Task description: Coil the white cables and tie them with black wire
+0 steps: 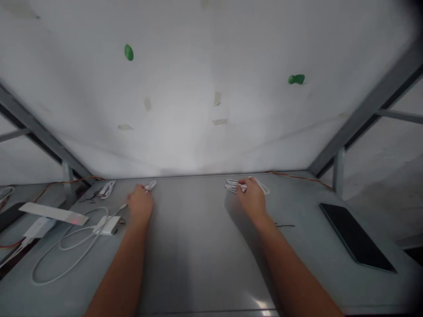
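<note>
Two bare forearms point(118, 268) stretched across the grey table point(194, 264). Left hand point(140, 204) pinched one white cable point(151, 186); right hand point(253, 200) clenched one coiled bundle point(231, 186) lying crosswise.

Both hands near far edge of gray table point(194, 251). Left hand point(140, 204) at small white cable point(150, 186), right hand point(253, 200) on bundled white cable point(234, 186). Looped white charger cable point(66, 251) on table's left side, black tablet point(357, 235) on its right.
</note>
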`<state>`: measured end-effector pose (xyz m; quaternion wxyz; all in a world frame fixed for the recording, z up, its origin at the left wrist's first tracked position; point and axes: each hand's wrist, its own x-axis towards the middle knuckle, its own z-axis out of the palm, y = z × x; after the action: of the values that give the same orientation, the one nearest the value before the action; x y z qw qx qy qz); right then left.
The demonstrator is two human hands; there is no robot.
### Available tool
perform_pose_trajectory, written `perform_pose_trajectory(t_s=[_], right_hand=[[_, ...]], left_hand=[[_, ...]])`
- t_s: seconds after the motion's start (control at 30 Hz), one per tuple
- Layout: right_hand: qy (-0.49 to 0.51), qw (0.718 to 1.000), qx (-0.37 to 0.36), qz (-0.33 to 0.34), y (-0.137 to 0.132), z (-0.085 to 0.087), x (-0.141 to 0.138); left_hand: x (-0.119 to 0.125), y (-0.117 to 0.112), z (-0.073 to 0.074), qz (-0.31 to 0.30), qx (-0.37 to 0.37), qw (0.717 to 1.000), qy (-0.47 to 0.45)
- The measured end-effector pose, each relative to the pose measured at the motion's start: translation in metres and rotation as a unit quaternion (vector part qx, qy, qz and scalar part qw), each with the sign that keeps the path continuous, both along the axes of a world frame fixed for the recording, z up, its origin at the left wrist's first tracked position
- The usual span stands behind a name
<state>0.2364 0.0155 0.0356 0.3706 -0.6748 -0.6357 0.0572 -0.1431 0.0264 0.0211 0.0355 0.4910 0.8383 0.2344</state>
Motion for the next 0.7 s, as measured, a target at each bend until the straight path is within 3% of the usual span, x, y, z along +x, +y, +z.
perform_pose_trajectory(t_s=[0.17, 0.23, 0.33, 0.47, 0.7], right_hand=[[0.101, 0.979, -0.027, 0.173, -0.008, -0.013, -0.036], [0.155, 0.960, -0.063, 0.223, -0.013, -0.018, -0.049], [0.280, 0.913, -0.128, 0.266, -0.017, -0.026, -0.065], [0.413, 0.845, -0.199, 0.278, -0.015, -0.033, -0.073], [0.492, 0.807, -0.202, 0.258, -0.012, -0.032, -0.069]], left_hand=[[0.079, -0.006, 0.001, -0.174, 0.061, 0.976, -0.116], [0.108, -0.015, -0.001, -0.237, 0.086, 0.955, -0.158], [0.137, -0.030, -0.003, -0.285, 0.122, 0.930, -0.199], [0.151, -0.042, -0.005, -0.330, 0.140, 0.910, -0.206], [0.153, -0.045, -0.009, -0.414, 0.163, 0.874, -0.196]])
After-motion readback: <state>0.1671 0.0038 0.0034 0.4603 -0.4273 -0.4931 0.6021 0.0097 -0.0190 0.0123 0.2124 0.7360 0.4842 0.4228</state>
